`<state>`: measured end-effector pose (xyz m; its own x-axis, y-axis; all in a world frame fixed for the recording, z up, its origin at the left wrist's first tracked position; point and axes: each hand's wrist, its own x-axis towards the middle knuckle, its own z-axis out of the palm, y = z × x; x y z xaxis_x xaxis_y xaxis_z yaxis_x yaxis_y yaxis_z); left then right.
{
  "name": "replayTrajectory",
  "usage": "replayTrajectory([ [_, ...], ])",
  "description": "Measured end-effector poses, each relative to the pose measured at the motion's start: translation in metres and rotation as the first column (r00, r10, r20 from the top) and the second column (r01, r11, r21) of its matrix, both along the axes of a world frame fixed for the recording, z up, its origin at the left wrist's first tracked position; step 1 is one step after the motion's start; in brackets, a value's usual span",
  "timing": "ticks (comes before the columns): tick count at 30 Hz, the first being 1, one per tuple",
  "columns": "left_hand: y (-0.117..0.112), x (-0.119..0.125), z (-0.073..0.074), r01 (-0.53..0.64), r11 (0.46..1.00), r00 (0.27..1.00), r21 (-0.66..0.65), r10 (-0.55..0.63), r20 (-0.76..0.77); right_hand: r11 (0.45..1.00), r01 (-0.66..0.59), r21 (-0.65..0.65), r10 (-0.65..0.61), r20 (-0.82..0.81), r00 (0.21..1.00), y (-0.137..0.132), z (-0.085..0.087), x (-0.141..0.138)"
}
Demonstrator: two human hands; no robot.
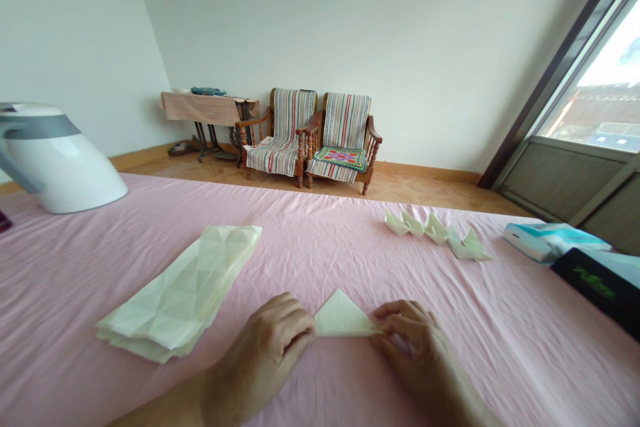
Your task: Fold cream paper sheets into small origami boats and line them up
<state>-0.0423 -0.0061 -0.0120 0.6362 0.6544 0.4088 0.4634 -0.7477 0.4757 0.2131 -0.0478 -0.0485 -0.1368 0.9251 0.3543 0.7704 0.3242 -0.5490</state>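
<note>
A pale green sheet of paper [343, 317], folded to a triangle with its point facing away from me, lies between my hands. My left hand [280, 337] is closed on its left corner, thumb and fingers pinched together. At the right corner, my right hand [413, 340] pinches the paper between thumb and fingers. Left of them lies a stack of creased pale green paper [180, 290]. Farther off to the right stands a row of several folded paper boats [435, 230].
A pink cloth [320, 247] with wrinkles covers the table. On the far left stands a white and grey jug [75, 167]. A tissue pack [550, 240] and a black box [595, 287] sit at the right edge. Two wooden armchairs [345, 123] are beyond the table.
</note>
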Motion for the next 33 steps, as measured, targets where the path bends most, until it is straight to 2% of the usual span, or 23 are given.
replayTrajectory([
  [3,0.004,0.001,-0.001,-0.061,0.993,0.997,-0.105,0.067,0.046,0.998,0.051,-0.046,-0.054,-0.073,0.996,0.006,-0.004,0.000],
  [7,0.007,0.002,-0.003,-0.136,0.969,0.986,-0.206,0.153,0.067,0.992,0.105,-0.064,-0.113,-0.124,0.986,0.006,0.002,-0.007],
  [15,0.006,0.001,-0.007,-0.205,0.960,0.974,-0.190,0.219,0.053,0.986,0.159,-0.041,-0.162,-0.083,0.983,0.005,0.007,-0.014],
  [21,0.009,-0.001,-0.013,-0.196,0.970,0.979,-0.146,0.202,0.030,0.985,0.173,0.010,-0.173,-0.022,0.985,0.006,0.004,-0.013],
  [26,0.007,0.001,-0.004,-0.162,0.975,0.986,-0.151,0.168,0.024,0.972,0.184,0.148,-0.186,-0.001,0.983,0.005,0.001,-0.011],
  [29,0.005,0.003,0.002,-0.070,0.995,0.997,-0.072,0.071,0.006,0.962,0.114,0.249,-0.134,0.066,0.989,0.001,0.006,-0.015],
  [33,0.003,0.003,0.003,0.040,0.998,0.992,0.045,-0.034,-0.124,0.946,-0.026,0.324,-0.018,0.131,0.991,-0.005,0.017,-0.026],
])
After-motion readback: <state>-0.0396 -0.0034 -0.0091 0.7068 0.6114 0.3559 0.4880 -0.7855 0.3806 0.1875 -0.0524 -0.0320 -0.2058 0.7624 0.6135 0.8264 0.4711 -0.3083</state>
